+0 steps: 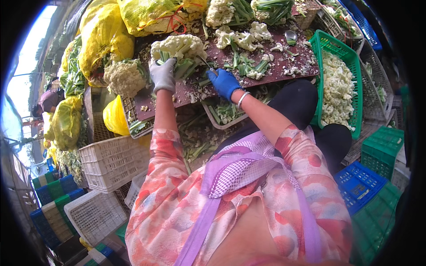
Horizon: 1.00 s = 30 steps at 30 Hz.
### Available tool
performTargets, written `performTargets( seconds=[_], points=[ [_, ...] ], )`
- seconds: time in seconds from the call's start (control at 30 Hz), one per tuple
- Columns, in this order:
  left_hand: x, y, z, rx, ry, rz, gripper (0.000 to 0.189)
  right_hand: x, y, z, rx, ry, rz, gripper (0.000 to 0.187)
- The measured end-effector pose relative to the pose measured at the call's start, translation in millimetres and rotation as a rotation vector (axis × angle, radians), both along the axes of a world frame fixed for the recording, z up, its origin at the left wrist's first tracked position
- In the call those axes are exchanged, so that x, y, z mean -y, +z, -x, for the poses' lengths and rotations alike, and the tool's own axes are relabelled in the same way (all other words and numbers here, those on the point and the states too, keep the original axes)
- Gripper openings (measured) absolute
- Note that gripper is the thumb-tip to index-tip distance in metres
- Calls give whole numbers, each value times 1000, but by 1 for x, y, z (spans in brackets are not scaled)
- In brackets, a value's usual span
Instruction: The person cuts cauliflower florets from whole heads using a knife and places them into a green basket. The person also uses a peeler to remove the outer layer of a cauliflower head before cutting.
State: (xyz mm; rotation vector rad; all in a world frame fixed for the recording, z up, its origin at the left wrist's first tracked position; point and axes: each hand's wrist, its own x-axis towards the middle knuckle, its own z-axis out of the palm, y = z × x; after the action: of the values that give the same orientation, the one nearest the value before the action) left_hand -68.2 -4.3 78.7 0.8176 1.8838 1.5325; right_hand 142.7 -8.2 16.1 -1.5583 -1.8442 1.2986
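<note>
My left hand [163,74], in a pale knitted glove, grips a large cauliflower head [179,46] by its stalk and leaves above the dark red board [193,91]. In a blue glove, my right hand [223,83] is closed on the handle of a knife [203,61], whose blade points at the cauliflower's right underside. Another cauliflower head [124,78] lies left of my left hand. Cut florets [246,38] and trimmed green leaves [248,66] lie on the board to the right. Part of the blade is hard to make out.
A green plastic crate [357,83] full of florets stands on the right. Yellow mesh sacks [105,40] crowd the upper left. Below the board's edge is a tray of leaf scraps [221,125]. White crates [113,159] stand at lower left. Another person [50,99] bends at far left.
</note>
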Motion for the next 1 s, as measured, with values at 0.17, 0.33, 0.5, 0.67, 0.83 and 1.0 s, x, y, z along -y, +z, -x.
performTargets(
  seconds=[0.17, 0.33, 0.5, 0.67, 0.83, 1.0],
  points=[
    [0, -4, 26, 151, 63, -20, 29, -22, -50, -38, 55, -315, 94, 63],
    [2, -20, 32, 143, 86, -42, 23, -17, -33, -58, -42, -311, -16, 63],
    [8, 4, -31, 305, 106, -83, 26, -11, -78, -53, 152, -227, -77, 65],
    [20, 2, -50, 237, 18, 39, 29, -37, -56, -45, -162, -479, 7, 54],
    [-9, -19, -34, 230, -14, -39, 21, 15, 1, -30, -137, -224, -464, 42],
    [-10, -1, -41, 230, 15, -19, 20, 0, 0, -13, 20, -151, -363, 44]
  ],
)
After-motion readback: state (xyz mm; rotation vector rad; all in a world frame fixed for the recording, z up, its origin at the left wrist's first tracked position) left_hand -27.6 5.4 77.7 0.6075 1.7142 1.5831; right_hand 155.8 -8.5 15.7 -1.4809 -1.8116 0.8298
